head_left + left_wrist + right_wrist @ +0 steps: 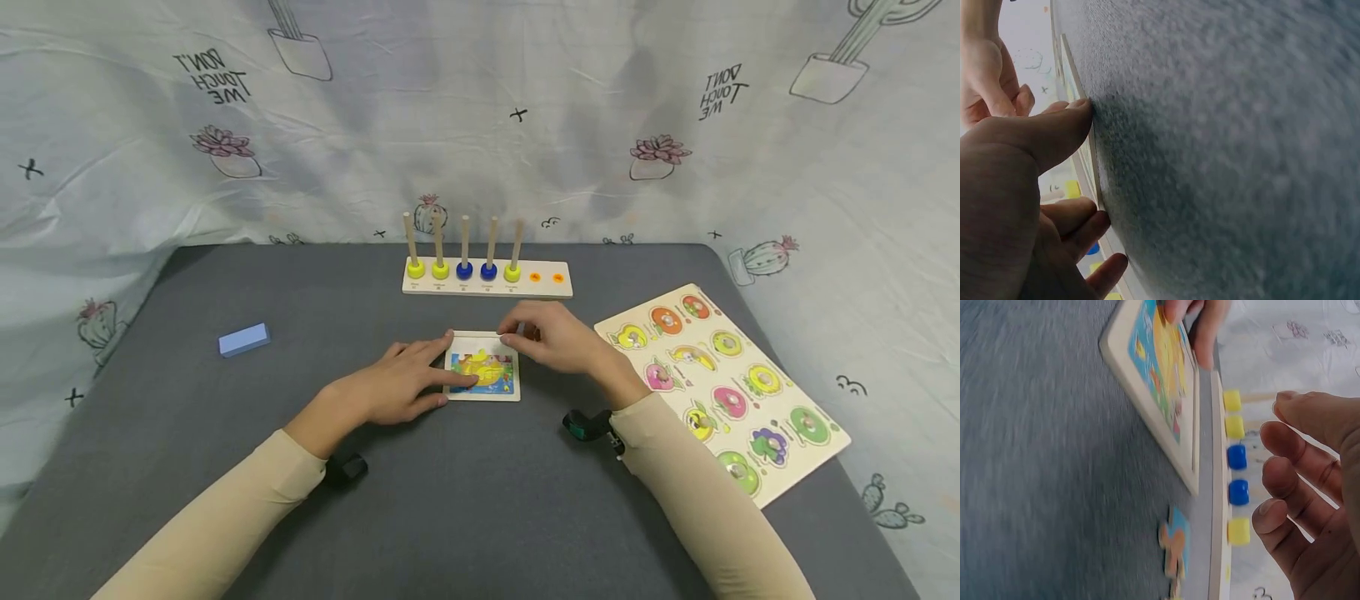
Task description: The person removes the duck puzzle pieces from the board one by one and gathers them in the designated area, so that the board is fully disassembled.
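A small wood-framed jigsaw puzzle (489, 397) with a yellow figure on blue lies on the grey table. My left hand (401, 379) rests at its left side, one finger touching the picture and others at the frame's edge. My right hand (555, 335) hovers by the puzzle's upper right corner. In the right wrist view, the right hand (1316, 487) has loosely bent fingers with nothing between them. Past the frame's corner in that view lie loose jigsaw pieces (1176, 540), blue and brown; the right hand hides them in the head view.
Behind the puzzle stands a wooden peg counter (487, 288) with yellow and blue beads. A knobbed fruit puzzle board (723, 392) lies at the right, close to my right forearm. A blue block (243, 340) sits at the left. Patterned cloth (480, 125) hangs behind the table.
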Demonstrator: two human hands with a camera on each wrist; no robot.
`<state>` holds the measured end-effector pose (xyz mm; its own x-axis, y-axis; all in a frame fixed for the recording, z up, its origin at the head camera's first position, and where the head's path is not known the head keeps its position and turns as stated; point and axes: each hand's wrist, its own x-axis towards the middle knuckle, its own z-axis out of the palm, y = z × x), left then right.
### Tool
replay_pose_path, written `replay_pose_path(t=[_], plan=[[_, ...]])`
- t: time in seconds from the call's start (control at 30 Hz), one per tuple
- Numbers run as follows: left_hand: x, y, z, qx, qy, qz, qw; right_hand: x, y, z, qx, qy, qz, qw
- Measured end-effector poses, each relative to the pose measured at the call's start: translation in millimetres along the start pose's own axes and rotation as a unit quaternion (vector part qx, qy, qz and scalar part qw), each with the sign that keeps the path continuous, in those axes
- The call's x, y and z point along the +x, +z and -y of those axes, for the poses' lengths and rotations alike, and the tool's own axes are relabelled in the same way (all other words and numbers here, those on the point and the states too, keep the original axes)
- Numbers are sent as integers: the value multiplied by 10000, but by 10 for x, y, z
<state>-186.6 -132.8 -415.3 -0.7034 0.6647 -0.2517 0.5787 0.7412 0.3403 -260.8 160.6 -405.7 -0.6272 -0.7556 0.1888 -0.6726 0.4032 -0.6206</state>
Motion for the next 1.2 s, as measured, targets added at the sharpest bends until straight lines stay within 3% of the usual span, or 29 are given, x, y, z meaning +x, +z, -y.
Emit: replay_pose_path(t=[0.3,0.63,0.9,1.2], plan=[[-5,-19,32,160,175,-10,9997,120,168,24,305,-202,164,9992],[24,-50,60,-51,301,-6,9995,224,329,53,469,-301,227,9982],[31,-34,137,-509,283,14,9983,248,413,64,535,-17,420,9977],[55,-36,178,-590,367,-148,9975,259,448,91,683,109,536,9962]])
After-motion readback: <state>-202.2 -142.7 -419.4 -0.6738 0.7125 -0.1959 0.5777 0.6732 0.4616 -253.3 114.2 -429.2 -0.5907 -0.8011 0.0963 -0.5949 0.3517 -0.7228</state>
